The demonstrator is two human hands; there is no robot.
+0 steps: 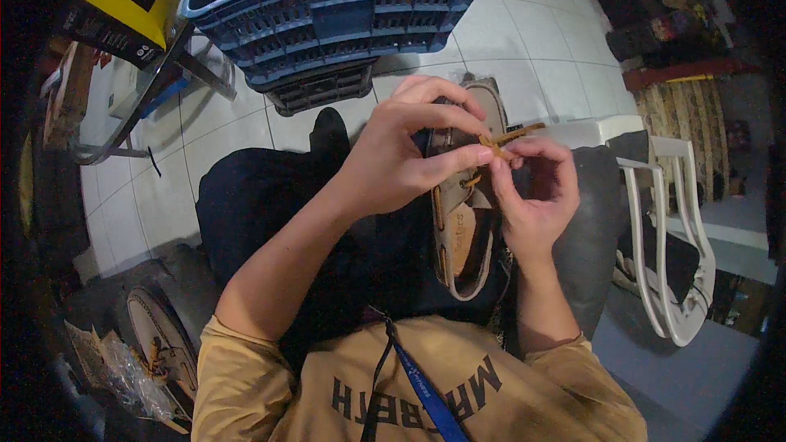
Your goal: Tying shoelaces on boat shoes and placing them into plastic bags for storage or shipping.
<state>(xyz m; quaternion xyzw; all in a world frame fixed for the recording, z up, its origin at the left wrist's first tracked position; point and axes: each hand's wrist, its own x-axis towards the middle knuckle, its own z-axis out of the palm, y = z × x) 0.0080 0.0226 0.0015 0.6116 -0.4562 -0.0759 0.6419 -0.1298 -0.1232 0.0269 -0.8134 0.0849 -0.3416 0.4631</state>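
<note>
A grey-beige boat shoe [465, 221] is rested on the lap, lengthwise between the two hands, its toe pointed away from the body and its open heel end turned toward the chest. A tan leather lace [514, 134] is pinched at the top of the shoe, where both hands meet.

The left hand [401, 155] is closed on the lace: its thumb and forefinger are pressed together at the knot-like bend of the lace, while the other fingers are curled over the upper part of the shoe. The right hand [536, 192] is likewise closed, its fingertips brought against those of the left hand at the same spot on the lace, with the remaining fingers folded into the palm. A short free end of the lace is seen sticking out just above the right hand, pointed away to the right.

Beyond the hands, on the tiled floor [532, 41], a blue plastic crate [336, 12] is stacked on a darker crate. To the right of the right hand, a white plastic chair [671, 229] is placed close to the knee. Far below and to the left of the left hand, a second shoe [164, 340] of the same kind is laid on the floor, next to some crumpled clear plastic wrapping [123, 376]. A blue lanyard [422, 389] is hung over the ochre shirt, under both hands.
</note>
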